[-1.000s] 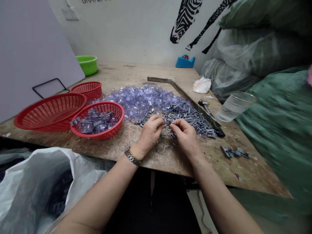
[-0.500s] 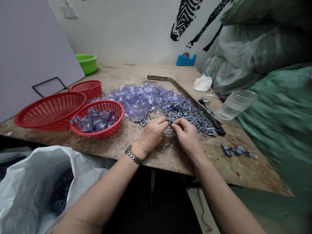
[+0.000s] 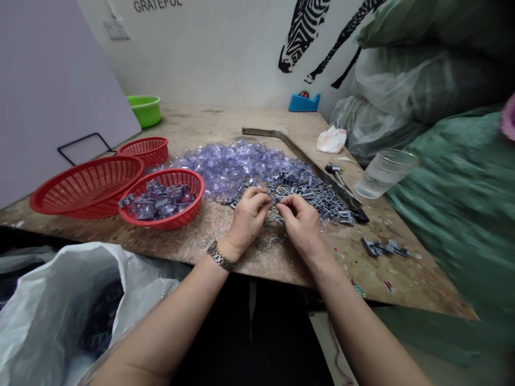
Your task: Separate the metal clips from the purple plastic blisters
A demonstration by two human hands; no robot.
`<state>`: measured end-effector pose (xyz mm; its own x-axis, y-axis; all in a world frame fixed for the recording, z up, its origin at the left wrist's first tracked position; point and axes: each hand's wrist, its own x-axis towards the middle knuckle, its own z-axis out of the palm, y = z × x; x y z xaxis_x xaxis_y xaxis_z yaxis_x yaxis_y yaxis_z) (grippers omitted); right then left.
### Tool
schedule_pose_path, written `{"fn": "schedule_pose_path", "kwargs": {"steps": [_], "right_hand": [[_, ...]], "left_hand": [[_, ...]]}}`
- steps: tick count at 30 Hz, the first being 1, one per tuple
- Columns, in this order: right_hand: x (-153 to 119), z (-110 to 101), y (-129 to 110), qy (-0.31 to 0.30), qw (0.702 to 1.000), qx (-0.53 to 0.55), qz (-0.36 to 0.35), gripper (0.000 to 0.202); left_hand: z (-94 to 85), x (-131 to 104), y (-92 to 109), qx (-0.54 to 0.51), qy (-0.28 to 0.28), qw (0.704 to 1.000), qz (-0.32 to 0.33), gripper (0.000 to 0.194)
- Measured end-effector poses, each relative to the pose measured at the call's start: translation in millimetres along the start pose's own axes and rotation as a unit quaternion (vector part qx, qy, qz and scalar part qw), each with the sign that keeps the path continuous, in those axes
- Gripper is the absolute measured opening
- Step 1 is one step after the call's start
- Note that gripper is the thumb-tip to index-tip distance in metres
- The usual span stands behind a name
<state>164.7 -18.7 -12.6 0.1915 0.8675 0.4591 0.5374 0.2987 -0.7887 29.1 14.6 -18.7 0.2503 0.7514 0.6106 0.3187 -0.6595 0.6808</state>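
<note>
My left hand (image 3: 250, 214), with a metal watch (image 3: 221, 255) on its wrist, is closed in a pinch at the near edge of the heaps. Close beside it, my right hand (image 3: 300, 221) pinches too, thumb against forefinger. Whatever small piece lies between the fingertips is too hidden to make out. Behind the hands spreads a pile of clear purplish plastic pieces (image 3: 225, 163). Small grey plastic frames (image 3: 317, 193) lie heaped to its right. A red basket (image 3: 171, 222) at the left holds clear pieces with grey parts among them.
A larger red basket (image 3: 84, 185) and a small red one (image 3: 145, 150) stand further left. A bent metal bar (image 3: 301, 154) borders the heaps, with a glass (image 3: 380, 174) and grey parts (image 3: 384, 247) at the right. A white sack (image 3: 137, 289) hangs open below the table's front edge.
Both hands stay close together; the left has turned slightly, with its fingers raised more. The whole view has shifted a little. The baskets and heaps look the same.
</note>
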Motion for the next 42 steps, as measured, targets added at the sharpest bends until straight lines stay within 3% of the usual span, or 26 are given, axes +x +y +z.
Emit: {"fn": "schedule_pose_path", "kwargs": {"steps": [6, 13, 18, 22, 42], "right_hand": [[-2.4, 1.3, 3.3, 0.003, 0.997, -0.059, -0.057, 0.011], [-4.4, 0.8, 3.5, -0.006, 0.986, -0.117, -0.121, 0.011], [-6.9, 1.5, 2.9, 0.000, 0.987, -0.112, -0.116, 0.007], [-7.4, 2.9, 4.0, 0.004, 0.990, -0.094, -0.103, 0.016], [-6.7, 1.7, 3.5, -0.015, 0.998, -0.023, -0.060, 0.015]], "left_hand": [[-0.9, 0.1, 1.1, -0.081, -0.006, 0.993, -0.090, 0.009], [3.3, -2.2, -4.7, -0.191, -0.072, 0.961, -0.184, 0.007], [0.2, -1.2, 2.3, -0.168, -0.055, 0.972, -0.154, 0.012], [-1.4, -0.3, 5.2, -0.133, -0.036, 0.984, -0.113, 0.014], [0.7, -1.3, 1.1, -0.052, -0.060, 0.995, -0.063, 0.011]]}}
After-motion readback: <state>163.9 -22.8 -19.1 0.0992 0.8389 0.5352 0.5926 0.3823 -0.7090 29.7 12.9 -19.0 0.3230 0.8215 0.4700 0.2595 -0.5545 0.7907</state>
